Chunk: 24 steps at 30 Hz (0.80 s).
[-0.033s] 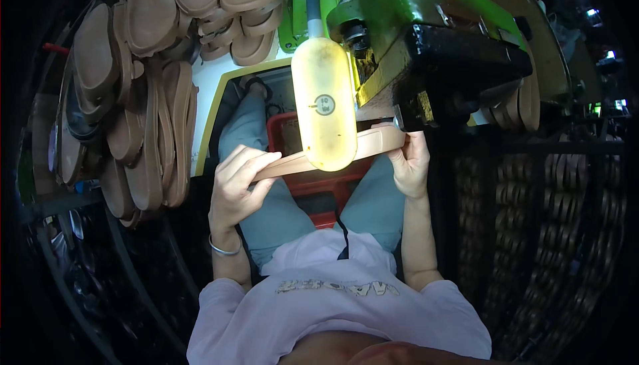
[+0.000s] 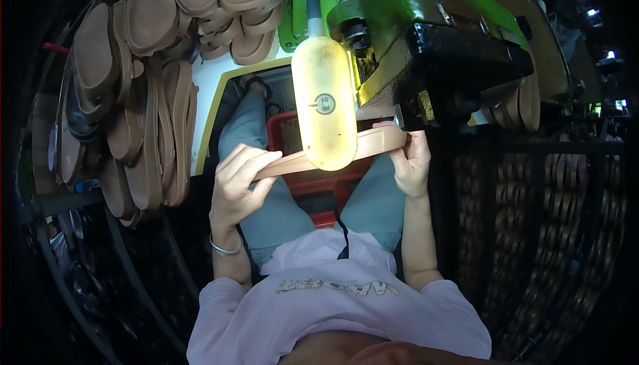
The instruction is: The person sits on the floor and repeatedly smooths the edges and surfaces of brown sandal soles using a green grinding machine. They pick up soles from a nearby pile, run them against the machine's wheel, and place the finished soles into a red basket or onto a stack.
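A tan slipper sole is held edge-up across my lap between both hands. Its left end sits in the grip of my left hand, fingers and thumb closed round it. My right hand pinches the other end, just under the dark head of a green machine. A lit yellow oval lamp hangs in front of the sole and hides its middle. The sole's right end lies close to a small metal part of the machine; whether they touch, I cannot tell.
Many tan slippers and soles are piled on the left side of the white tabletop. Some more soles stand behind the machine at right. Red plastic shows between my knees. Racks of footwear fill the lower right.
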{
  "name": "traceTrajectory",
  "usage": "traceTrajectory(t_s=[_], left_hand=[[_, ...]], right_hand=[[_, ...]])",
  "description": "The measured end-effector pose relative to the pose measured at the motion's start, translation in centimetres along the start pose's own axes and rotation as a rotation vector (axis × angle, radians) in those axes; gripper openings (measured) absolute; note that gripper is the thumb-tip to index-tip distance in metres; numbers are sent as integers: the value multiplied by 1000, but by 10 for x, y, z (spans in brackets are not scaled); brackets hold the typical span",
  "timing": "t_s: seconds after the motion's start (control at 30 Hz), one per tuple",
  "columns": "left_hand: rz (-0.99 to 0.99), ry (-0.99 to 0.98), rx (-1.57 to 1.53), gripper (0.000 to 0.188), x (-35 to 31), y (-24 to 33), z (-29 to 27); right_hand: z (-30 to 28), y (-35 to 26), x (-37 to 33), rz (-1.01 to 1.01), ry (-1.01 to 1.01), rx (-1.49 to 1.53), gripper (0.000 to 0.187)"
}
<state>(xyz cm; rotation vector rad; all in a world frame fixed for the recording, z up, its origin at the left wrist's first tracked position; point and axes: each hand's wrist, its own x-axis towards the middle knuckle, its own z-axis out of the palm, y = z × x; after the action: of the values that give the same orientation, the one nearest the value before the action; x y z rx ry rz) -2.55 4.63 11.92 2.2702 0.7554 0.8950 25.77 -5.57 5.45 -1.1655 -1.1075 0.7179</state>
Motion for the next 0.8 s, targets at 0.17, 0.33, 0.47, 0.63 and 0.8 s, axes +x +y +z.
traceTrajectory(t_s=[0.17,0.33,0.47,0.63,0.8], left_hand=[[-46,69,-24,34,2,-1,4],[-238,94,-214,29,2,-2,4],[-426,34,-816,33,-6,-15,5],[-424,-59,-1118,29,16,-26,-3],[-541,-63,-1246,21,24,-38,-14]], right_hand=[[3,-17,5,24,68,28,36],[-9,-30,5,98,59,-32,33],[-16,-43,3,163,67,-28,30],[-11,-59,11,246,142,91,27],[0,-67,8,337,147,167,27]])
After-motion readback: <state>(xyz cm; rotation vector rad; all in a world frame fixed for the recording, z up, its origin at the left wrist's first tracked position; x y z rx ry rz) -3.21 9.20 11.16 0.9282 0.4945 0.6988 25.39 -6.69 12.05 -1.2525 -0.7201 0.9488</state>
